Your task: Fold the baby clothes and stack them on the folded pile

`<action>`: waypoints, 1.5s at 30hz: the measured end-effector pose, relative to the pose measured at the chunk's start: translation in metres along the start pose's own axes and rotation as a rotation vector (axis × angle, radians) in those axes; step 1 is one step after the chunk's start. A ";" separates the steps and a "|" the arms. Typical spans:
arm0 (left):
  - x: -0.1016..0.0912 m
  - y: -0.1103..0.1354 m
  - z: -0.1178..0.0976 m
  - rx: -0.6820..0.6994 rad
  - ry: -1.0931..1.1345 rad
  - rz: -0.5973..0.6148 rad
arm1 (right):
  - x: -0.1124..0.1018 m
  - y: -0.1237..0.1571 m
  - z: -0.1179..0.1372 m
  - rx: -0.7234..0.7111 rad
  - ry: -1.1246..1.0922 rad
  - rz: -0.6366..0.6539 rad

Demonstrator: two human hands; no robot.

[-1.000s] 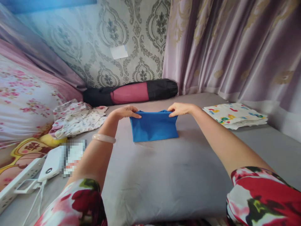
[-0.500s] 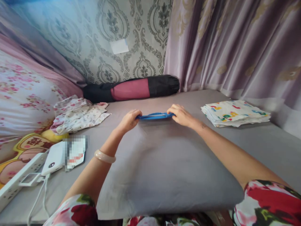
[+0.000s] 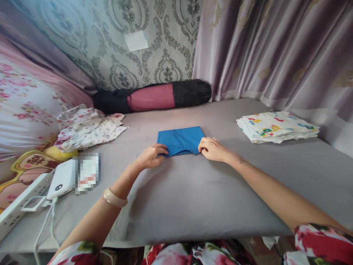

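Observation:
A blue piece of cloth (image 3: 180, 139), perhaps a folded garment, is spread out over the grey sheet in front of me. Its near edge curves and gapes slightly in the middle. My left hand (image 3: 153, 155) pinches the near left corner, with the thumb and fingers closed on the fabric. At the near right corner, my right hand (image 3: 213, 148) grips the cloth in the same way. The far edge looks straight, and I cannot tell how many layers there are. A pale bangle (image 3: 115, 198) sits on my left forearm.
A black and dark pink rolled bag (image 3: 151, 97) lies against the wall. Folded white printed cloth (image 3: 275, 127) is at the right, crumpled patterned cloth (image 3: 91, 127) at the left. Nearer left are a white power bank (image 3: 61, 178), a power strip (image 3: 24, 204) and cables.
Both hands have come down and closer to me with the blue cloth. Earlier it showed edge-on as a thin strip; now its broad face shows, spread away from my hands.

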State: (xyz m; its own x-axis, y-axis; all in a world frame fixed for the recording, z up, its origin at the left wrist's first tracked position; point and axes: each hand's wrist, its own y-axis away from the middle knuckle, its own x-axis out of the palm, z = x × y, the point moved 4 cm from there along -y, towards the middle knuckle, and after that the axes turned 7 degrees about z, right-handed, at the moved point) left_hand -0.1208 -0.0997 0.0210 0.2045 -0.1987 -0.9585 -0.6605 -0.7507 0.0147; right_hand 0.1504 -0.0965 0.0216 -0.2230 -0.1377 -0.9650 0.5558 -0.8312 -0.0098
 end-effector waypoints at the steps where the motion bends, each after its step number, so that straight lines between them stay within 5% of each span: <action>1: -0.001 -0.006 0.000 -0.038 0.024 -0.027 | -0.001 -0.007 0.003 0.026 -0.004 -0.002; 7: 0.012 -0.060 -0.014 -0.289 -0.064 -0.219 | 0.012 -0.052 0.023 0.143 0.029 -0.174; 15: 0.054 -0.076 -0.022 -0.319 -0.280 -0.070 | 0.054 -0.062 0.029 0.182 0.144 -0.038; 21: 0.044 -0.080 -0.022 -0.322 -0.286 -0.035 | 0.043 -0.069 0.026 0.193 0.141 0.046; 26: 0.027 -0.102 -0.011 -0.329 -0.267 -0.172 | 0.025 -0.089 0.023 0.148 0.166 -0.057; 34: 0.050 -0.120 0.007 -0.330 -0.254 -0.091 | 0.049 -0.100 0.006 0.126 0.127 0.031; 45: 0.045 -0.115 0.004 -0.398 -0.258 -0.174 | 0.046 -0.098 0.005 0.209 0.142 -0.072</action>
State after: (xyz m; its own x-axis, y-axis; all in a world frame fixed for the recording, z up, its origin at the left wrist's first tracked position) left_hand -0.0386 -0.0203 -0.0251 0.0685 0.0756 -0.9948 -0.2954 -0.9509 -0.0926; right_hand 0.0819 -0.0244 -0.0207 -0.1331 -0.0095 -0.9911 0.3618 -0.9314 -0.0396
